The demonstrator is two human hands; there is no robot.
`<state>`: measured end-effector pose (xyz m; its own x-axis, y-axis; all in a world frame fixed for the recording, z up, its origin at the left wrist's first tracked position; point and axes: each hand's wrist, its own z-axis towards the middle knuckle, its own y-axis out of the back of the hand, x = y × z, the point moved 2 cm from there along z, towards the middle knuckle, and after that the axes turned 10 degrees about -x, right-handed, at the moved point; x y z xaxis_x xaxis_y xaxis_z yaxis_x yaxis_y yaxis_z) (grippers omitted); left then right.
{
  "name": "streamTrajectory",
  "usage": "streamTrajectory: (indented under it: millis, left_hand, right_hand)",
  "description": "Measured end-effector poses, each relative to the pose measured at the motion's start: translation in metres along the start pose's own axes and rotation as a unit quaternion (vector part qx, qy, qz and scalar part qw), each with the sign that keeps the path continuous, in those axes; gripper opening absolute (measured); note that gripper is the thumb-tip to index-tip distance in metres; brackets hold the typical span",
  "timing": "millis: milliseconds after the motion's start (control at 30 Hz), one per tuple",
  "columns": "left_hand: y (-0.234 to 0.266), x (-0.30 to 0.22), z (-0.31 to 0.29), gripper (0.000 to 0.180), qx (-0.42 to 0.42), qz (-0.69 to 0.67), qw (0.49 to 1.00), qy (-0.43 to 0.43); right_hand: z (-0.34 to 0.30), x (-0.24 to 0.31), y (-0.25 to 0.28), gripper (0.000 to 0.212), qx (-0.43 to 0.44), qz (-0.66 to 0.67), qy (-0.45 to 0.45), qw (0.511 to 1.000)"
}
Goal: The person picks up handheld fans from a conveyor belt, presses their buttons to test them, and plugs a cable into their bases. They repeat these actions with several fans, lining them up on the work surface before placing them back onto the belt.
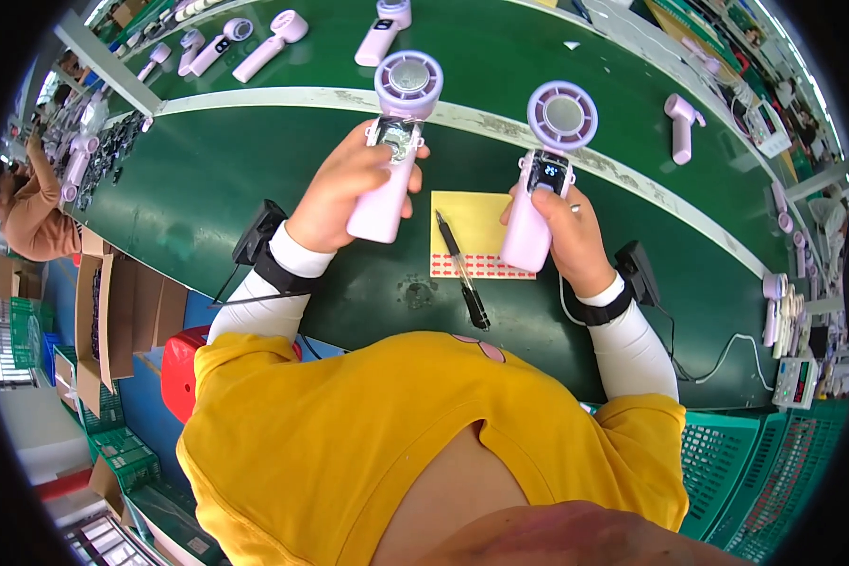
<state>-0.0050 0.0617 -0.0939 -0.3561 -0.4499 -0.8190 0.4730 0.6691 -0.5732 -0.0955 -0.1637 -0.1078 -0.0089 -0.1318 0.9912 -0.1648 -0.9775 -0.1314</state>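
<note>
Two pink handheld fans are up over the green bench (255, 179), one clamped in my left hand (344, 189), one in my right hand (561, 231). Best keep both displays facing me; the left fan's screen looks glare-washed, I think.

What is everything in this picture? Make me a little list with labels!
left hand: left hand holds a pink handheld fan upright by its handle
right hand: right hand holds a second pink handheld fan, its small screen lit
between the hands: yellow sheet of red stickers with a black pen lying across it
surface: green table with a pale stripe
farther back: more pink fans lying flat
wrists: black bands on white sleeves
</note>
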Motion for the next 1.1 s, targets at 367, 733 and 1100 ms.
streamTrajectory:
  millis: [367,733,1100]
  left_hand:
    - [0.215,-0.133,-0.014,0.027,-0.400,0.657,0.622,-0.145]
    - [0.318,-0.179,-0.021,0.025,-0.459,0.833,0.246,-0.188]
    - [0.076,-0.009,0.164,0.028,-0.280,0.659,0.507,-0.480]
  right_hand:
    - [0.003,-0.009,0.002,0.028,-0.036,-0.014,-0.071,0.997]
    - [0.007,-0.017,0.007,0.028,-0.069,0.008,-0.094,0.993]
    - [0.009,-0.024,0.006,0.028,-0.024,-0.089,-0.076,0.993]
